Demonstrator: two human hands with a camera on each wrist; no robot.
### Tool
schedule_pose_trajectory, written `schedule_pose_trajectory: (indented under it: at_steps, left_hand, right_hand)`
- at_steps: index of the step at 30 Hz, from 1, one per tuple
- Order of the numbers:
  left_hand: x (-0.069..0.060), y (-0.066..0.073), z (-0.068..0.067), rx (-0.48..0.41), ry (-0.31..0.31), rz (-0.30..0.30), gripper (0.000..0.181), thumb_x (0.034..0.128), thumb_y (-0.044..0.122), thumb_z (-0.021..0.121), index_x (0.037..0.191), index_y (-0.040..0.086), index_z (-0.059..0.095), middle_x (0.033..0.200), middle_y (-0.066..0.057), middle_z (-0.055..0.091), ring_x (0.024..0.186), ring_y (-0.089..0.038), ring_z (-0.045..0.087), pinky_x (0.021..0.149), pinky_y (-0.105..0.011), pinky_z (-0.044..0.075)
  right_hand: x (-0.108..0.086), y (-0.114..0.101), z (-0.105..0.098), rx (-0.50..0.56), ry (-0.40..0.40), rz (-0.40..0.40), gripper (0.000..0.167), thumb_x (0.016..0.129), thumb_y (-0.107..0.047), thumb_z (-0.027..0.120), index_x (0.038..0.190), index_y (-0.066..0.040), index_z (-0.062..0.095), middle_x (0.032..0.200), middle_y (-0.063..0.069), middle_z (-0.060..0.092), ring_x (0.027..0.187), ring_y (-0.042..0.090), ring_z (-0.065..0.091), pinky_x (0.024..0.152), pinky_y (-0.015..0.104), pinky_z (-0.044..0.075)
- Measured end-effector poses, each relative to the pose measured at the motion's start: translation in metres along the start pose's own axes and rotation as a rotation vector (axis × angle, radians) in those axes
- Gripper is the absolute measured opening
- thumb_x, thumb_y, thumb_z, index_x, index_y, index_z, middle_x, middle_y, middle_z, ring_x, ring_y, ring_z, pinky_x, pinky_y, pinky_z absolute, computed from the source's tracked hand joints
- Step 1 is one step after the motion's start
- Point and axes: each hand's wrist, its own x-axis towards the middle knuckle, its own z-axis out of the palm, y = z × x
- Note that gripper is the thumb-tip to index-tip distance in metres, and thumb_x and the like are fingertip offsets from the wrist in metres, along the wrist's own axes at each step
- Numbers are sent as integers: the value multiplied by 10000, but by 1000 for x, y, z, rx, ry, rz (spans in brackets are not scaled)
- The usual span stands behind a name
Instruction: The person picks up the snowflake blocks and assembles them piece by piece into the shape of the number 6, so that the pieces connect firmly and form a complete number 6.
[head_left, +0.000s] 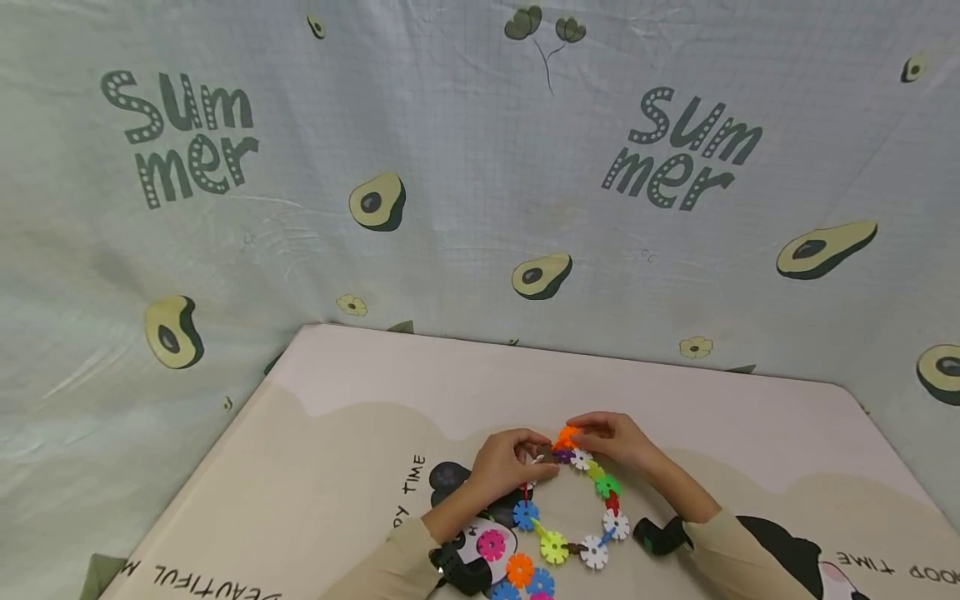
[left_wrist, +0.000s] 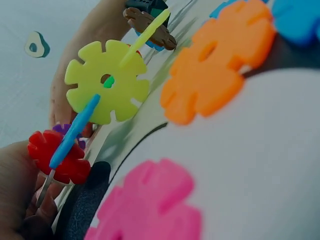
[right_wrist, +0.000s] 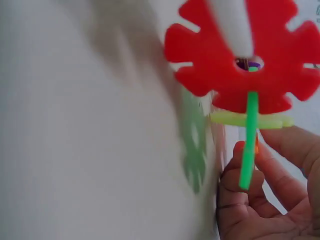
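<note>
A ring of linked notched discs in several colours lies on the table, with a yellow disc point(head_left: 554, 547) and a white disc point(head_left: 594, 552) at its near side. At its far side my left hand point(head_left: 506, 467) pinches the chain beside a brown disc. My right hand point(head_left: 617, 439) pinches an orange disc point(head_left: 567, 437) just above a purple one. In the left wrist view, a red disc point(left_wrist: 44, 150) is by the left hand's fingers point(left_wrist: 45, 205). The right wrist view has a red disc point(right_wrist: 210, 55) close up, with the right hand point(right_wrist: 270, 195) behind it.
Loose discs lie nearer the front: pink point(head_left: 491, 544), orange point(head_left: 520, 570) and blue point(head_left: 542, 582). The table cover point(head_left: 322, 467) has printed panda figures and lettering. Behind it hangs a pale curtain point(head_left: 450, 250) with avocado prints.
</note>
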Motion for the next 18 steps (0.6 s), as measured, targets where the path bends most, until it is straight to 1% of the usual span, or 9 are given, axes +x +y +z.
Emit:
schedule_pose_trajectory:
  at_steps: [4, 7, 11, 15, 18]
  left_hand:
    - [0, 0, -1, 22, -7, 21, 345, 773, 234, 792, 1080, 88, 732, 704, 88, 545, 567, -8, 402, 508, -180, 308]
    - [1, -1, -2, 20, -18, 35, 358, 781, 215, 780, 1106, 78, 722, 681, 84, 525, 571, -4, 395, 515, -175, 294]
    - [1, -2, -3, 18, -25, 57, 371, 804, 208, 773, 1145, 79, 705, 743, 46, 591, 580, -2, 394, 519, -175, 297]
    - [1, -3, -3, 24, -20, 75, 378, 816, 205, 766, 1164, 74, 693, 823, -13, 657, 592, -5, 400, 525, -178, 306]
    - [2, -3, -3, 25, -17, 75, 376, 818, 204, 764, 1161, 67, 691, 823, -22, 656, 593, -8, 401, 524, -180, 306]
  right_hand:
    - [-12, -1, -2, 40, 30, 12, 361, 942, -167, 651, 1216, 64, 614, 984, 153, 663, 680, 147, 551, 582, 234, 483]
    - [-22, -2, -4, 79, 57, 16, 334, 942, -160, 650, 1190, 63, 626, 900, 114, 652, 661, 147, 542, 570, 241, 467]
    - [-33, -3, -6, 99, 72, 1, 313, 951, -165, 638, 1159, 69, 634, 786, 83, 604, 651, 156, 532, 584, 254, 464]
    - [-42, -7, -7, 109, 67, -11, 326, 960, -190, 628, 1154, 72, 633, 786, 73, 607, 655, 151, 533, 605, 269, 469]
    - [-49, -9, -6, 121, 50, -27, 318, 964, -184, 620, 1153, 72, 633, 803, 77, 622, 652, 149, 544, 626, 272, 487]
